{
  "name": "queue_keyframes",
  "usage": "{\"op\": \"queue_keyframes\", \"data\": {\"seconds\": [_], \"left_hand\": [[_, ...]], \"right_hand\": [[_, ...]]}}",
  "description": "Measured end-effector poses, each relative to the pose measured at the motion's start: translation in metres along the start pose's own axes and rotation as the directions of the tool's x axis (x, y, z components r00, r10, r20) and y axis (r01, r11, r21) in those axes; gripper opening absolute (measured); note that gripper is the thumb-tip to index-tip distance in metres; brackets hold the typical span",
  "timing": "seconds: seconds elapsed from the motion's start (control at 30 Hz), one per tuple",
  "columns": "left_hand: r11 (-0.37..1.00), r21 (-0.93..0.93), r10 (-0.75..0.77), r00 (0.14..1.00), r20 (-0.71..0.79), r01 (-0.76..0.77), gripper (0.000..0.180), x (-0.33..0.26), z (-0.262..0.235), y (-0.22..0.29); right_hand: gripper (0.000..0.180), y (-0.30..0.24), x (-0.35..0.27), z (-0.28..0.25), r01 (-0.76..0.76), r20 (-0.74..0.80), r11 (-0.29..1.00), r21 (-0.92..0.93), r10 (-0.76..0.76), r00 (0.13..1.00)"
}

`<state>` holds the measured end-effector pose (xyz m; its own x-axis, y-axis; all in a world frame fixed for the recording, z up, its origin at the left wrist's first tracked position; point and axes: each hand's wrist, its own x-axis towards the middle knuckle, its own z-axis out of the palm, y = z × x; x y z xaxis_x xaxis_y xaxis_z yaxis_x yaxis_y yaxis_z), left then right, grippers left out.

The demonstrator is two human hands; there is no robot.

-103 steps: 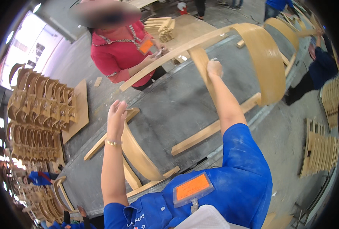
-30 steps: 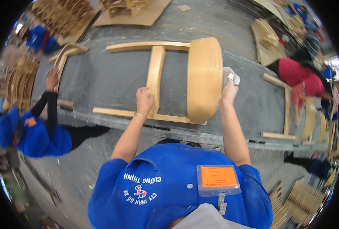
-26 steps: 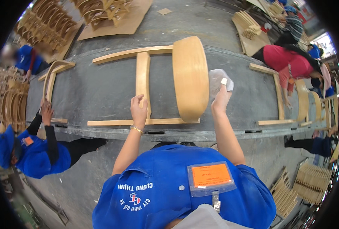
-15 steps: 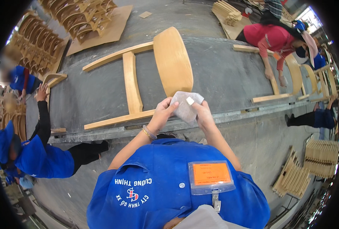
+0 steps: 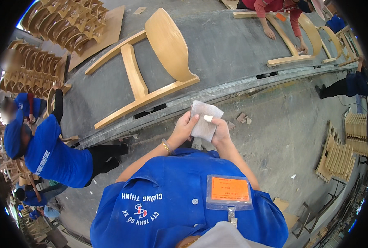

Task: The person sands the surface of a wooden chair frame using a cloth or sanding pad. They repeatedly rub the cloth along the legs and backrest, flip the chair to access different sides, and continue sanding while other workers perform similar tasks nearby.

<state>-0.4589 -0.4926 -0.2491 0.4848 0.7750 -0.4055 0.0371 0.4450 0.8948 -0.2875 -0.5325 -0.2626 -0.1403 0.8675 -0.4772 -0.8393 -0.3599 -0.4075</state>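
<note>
Both hands grip a folded greyish-white sheet (image 5: pixel 202 127), which looks like sandpaper, in front of my chest. My left hand (image 5: pixel 184 129) pinches its left edge, thumb on top. On the right edge, my right hand (image 5: pixel 221 131) is closed the same way, with a small white piece (image 5: pixel 208 118) at its thumb tip. Just beyond the hands, and apart from them, a light wooden chair frame (image 5: pixel 134 72) lies on the grey worktable (image 5: pixel 217 45). Its broad curved backrest (image 5: pixel 167 43) rises at the right end; two rails and a crosspiece extend to the left.
A person in a red top (image 5: pixel 260 10) handles another wooden frame (image 5: pixel 291 61) at the far right. At the left, a co-worker in blue (image 5: pixel 59 153) stands by the table. Stacked curved wooden parts (image 5: pixel 74 20) lie far left; slatted parts (image 5: pixel 337 153) stand right. Scraps (image 5: pixel 244 118) litter the floor.
My view has swung, so the table and chair frame appear farther up and left. The sheet, still in both hands, is now off the backrest and clear of the table edge, turned narrower.
</note>
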Motion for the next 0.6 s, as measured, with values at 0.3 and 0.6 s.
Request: {"op": "queue_keyframes", "data": {"seconds": [0.3, 0.6], "left_hand": [[-0.275, 0.847, 0.563, 0.638, 0.526, -0.455, 0.041, 0.094, -0.068, 0.054], [-0.7, 0.433, 0.141, 0.485, 0.863, -0.568, 0.043, 0.222, -0.123, 0.162]], "right_hand": [[0.046, -0.003, 0.001, -0.006, 0.224, -0.336, 0.974, 0.039, -0.199, 0.921], [0.04, -0.004, 0.033, -0.021, 0.375, -0.556, 0.914, -0.154, -0.394, 0.732]]}}
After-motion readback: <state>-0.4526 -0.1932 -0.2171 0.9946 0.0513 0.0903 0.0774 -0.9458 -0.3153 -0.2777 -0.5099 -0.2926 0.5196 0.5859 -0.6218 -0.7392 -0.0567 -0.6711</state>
